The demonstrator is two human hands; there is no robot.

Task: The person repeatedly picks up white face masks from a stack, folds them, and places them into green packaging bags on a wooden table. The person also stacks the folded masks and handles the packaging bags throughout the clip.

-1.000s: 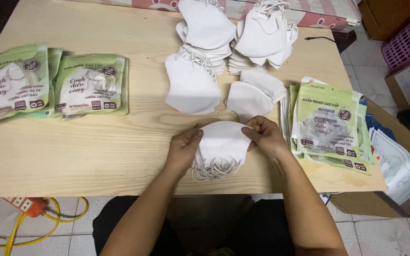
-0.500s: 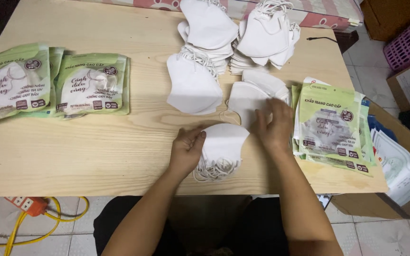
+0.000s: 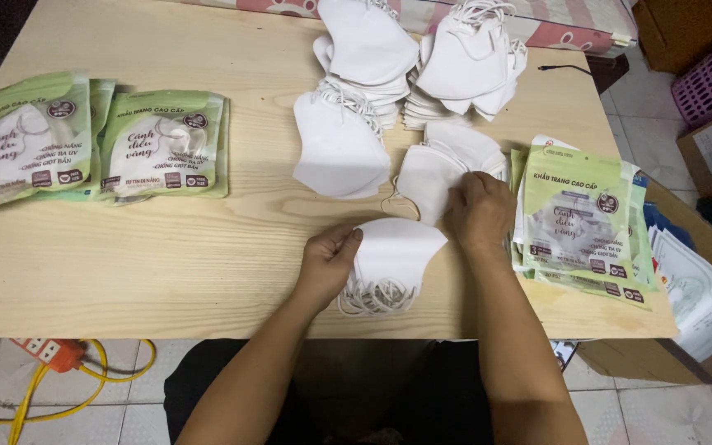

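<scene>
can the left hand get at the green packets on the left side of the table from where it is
Probably yes. The left hand rests on the stacked white masks near the table's front edge, and only bare wooden table lies between it and the green packets; nothing blocks the way.

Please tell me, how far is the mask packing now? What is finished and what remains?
Done: sealed green packs lie at the table's left. In hand: the left hand holds a small stack of masks near the edge, while the right hand reaches into the next pile. Left: large loose piles at the back and green pouches at the right, seemingly unfilled.
</scene>
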